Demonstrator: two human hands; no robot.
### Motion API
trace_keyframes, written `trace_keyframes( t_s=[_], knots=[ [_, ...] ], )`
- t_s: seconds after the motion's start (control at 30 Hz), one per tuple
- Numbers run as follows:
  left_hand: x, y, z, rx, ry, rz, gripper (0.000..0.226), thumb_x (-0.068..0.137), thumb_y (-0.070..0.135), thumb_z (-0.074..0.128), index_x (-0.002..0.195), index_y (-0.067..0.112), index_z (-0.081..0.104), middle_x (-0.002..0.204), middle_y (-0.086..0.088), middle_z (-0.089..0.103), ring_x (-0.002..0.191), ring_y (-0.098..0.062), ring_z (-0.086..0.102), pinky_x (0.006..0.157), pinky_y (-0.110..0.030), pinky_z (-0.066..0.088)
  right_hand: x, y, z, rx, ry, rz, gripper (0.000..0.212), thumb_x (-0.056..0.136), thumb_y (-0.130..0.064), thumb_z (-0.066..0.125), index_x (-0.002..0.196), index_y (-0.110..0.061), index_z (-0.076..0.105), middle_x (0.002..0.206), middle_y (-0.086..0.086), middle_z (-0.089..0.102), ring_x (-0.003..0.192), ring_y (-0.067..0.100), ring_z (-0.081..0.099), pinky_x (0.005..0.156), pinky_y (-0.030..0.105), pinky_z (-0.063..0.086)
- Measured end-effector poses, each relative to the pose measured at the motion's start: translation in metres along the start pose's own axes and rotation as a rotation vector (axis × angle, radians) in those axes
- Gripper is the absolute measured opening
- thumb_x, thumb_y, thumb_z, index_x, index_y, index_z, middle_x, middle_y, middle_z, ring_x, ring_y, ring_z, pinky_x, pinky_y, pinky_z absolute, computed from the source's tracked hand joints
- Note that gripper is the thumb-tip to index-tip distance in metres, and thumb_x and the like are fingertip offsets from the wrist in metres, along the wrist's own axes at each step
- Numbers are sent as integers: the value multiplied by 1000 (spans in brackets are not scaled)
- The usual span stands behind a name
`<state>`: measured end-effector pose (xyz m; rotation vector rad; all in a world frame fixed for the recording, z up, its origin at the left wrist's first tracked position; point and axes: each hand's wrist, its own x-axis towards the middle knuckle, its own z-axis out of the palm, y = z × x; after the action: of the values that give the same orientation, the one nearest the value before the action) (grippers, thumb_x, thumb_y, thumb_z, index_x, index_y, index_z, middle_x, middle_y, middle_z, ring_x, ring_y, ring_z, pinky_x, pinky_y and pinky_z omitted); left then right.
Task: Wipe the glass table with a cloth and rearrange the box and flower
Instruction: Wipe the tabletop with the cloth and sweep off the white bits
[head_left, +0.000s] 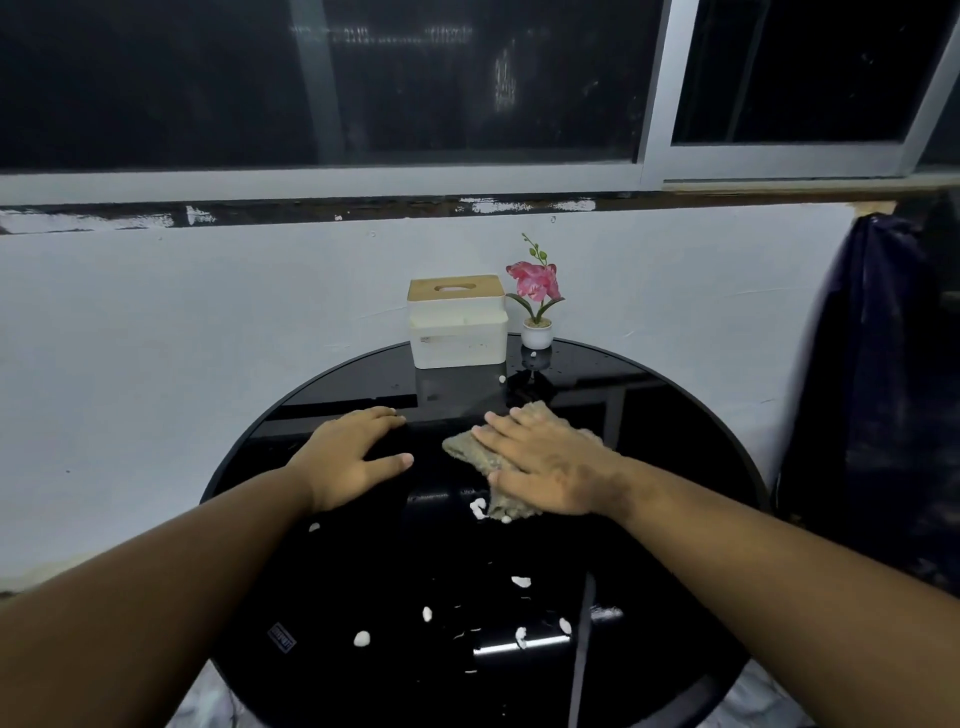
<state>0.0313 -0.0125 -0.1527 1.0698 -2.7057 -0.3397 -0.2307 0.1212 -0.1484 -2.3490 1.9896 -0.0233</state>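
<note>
We find the right hand (545, 467) pressing the beige cloth (483, 457) flat, fingers straight, near the centre of the round black glass table (675, 415). The left hand (348, 457) rests beside it on bare glass, fingers relaxed, holding nothing. The white box (457, 325) and potted flower (536, 301) stand side by side at the far edge; white foam spots (362, 638) dot the near surface.

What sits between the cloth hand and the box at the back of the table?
Nothing solid. The right hand presses the cloth flat mid-table; between it and the box lies bare wet glass, with one small white foam blob by the box's front right corner. The flower pot stands beside the box.
</note>
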Motion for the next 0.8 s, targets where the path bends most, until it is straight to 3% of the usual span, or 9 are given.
trace_keyframes(
  t_s=[0.07, 0.13, 0.2, 0.3, 0.43, 0.63, 0.8],
  knots=[
    [2, 2, -4, -11, 1, -7, 93, 72, 79, 30, 145, 23, 49, 153, 4, 42, 143, -15, 35, 117, -36, 26, -17, 10, -2, 66, -8, 59, 61, 99, -55, 23, 155, -39, 4, 160, -16, -7, 147, 8, -10, 111, 29, -16],
    [6, 4, -6, -20, 18, -5, 83, 78, 74, 38, 142, 22, 51, 151, 4, 45, 140, -16, 39, 114, -34, 27, -28, 30, -5, 82, -10, 141, 60, 98, -59, 21, 153, -43, 4, 159, -18, -7, 147, 9, -9, 117, 38, -10],
    [7, 6, -4, -65, 17, 3, 76, 82, 68, 48, 143, 23, 50, 151, 5, 44, 141, -16, 37, 115, -33, 26, -30, 60, -9, 35, -22, 239, 61, 99, -55, 21, 155, -35, 6, 163, -8, -2, 150, 18, -3, 120, 39, -5],
    [8, 6, 2, -98, 0, 10, 92, 68, 75, 42, 144, 24, 48, 153, 6, 41, 141, -15, 37, 114, -30, 26, -16, 111, -14, -75, -32, 430, 62, 101, -52, 20, 156, -25, 10, 165, 3, 5, 150, 27, 8, 121, 40, 4],
    [11, 2, 6, -41, 39, 47, 92, 67, 75, 42, 143, 24, 48, 152, 6, 40, 141, -14, 37, 116, -34, 27, 24, 153, -17, -55, 9, 589, 65, 97, -53, 16, 156, -25, 16, 164, 5, 14, 149, 29, 16, 118, 45, 12],
    [14, -1, 10, -10, 81, 84, 88, 69, 74, 43, 142, 25, 48, 150, 10, 40, 138, -11, 37, 113, -30, 27, 86, 155, -21, 43, 10, 646, 74, 87, -58, 14, 155, -30, 12, 165, 2, 6, 150, 29, 6, 120, 48, 7],
    [15, -3, 11, -6, 84, 86, 86, 69, 74, 43, 141, 26, 48, 149, 11, 41, 138, -10, 37, 110, -27, 25, 106, 145, -14, -5, 52, 593, 78, 80, -68, -2, 152, -43, 13, 163, 2, 15, 149, 29, 15, 117, 52, 11]
  ],
)
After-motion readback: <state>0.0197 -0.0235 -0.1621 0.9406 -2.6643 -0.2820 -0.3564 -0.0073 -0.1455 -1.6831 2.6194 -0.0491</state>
